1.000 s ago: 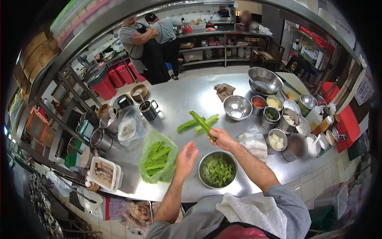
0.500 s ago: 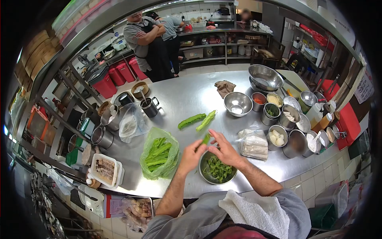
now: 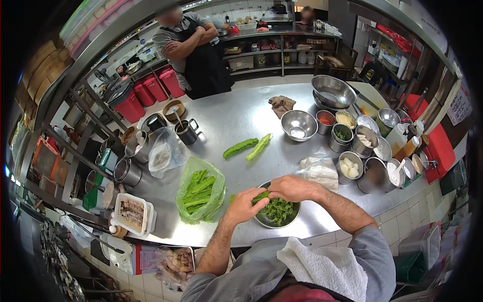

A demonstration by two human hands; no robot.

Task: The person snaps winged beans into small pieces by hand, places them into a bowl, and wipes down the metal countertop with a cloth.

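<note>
Over a metal bowl point(image 3: 297, 217) of cut green pieces point(image 3: 278, 211), my left hand point(image 3: 246, 204) pinches a green winged bean point(image 3: 261, 197). Closed around the other end of the same bean is my right hand point(image 3: 291, 188), its fingers curled and partly hiding it. To the left stands an open, pale green plastic bag point(image 3: 217, 199) with more long winged beans point(image 3: 200, 193) inside. Two single pods lie on the steel table beyond my hands: a darker winged bean point(image 3: 240, 148) and a paler winged bean point(image 3: 258, 147).
On the right are a bagged white stack point(image 3: 320, 173), an empty steel bowl point(image 3: 299, 126) and several ingredient pots, one with white pieces point(image 3: 348, 167). A metal mug point(image 3: 186, 132) and a clear bag point(image 3: 164, 151) stand left. A person point(image 3: 193, 50) with folded arms stands across the steel table point(image 3: 221, 113).
Both hands have come down and closer to the bowl. My right hand, open before, has closed on the bean. The person across the table has shifted stance.
</note>
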